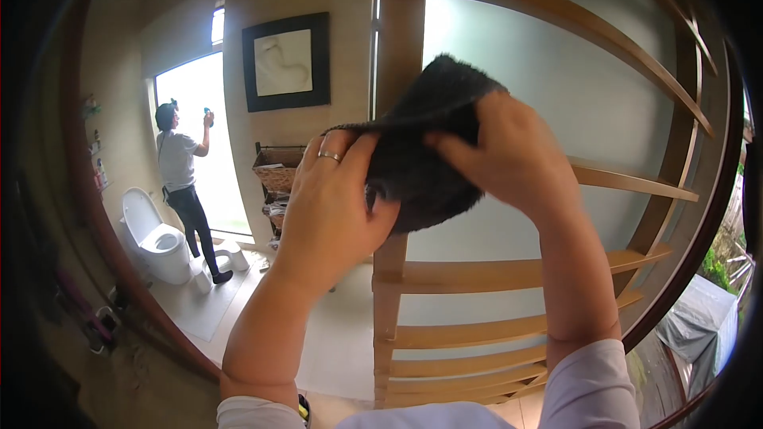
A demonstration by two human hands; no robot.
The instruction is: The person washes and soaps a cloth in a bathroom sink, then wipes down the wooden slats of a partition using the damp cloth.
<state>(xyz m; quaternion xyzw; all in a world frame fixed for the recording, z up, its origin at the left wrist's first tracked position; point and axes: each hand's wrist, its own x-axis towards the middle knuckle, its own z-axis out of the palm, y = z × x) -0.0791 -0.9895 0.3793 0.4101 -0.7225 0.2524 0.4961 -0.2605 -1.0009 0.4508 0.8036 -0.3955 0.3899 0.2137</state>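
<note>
A dark, fuzzy cloth (421,163) is held up between my two hands, folded over on itself. My left hand (330,191), with a ring on one finger, grips its left edge between fingers and thumb. On the other side my right hand (513,151) pinches the cloth near its upper right, the fingertips partly hidden behind the fabric. Behind the cloth stands a wooden slatted frame (477,276) against a frosted glass panel (509,230).
At the left, another person (179,159) stands by a bright window (226,183) with one arm raised to it. Near them is a toilet (163,246) with its lid up. Wicker baskets (276,179) hang below a framed picture (286,62). A grey cover (699,318) lies outside, far right.
</note>
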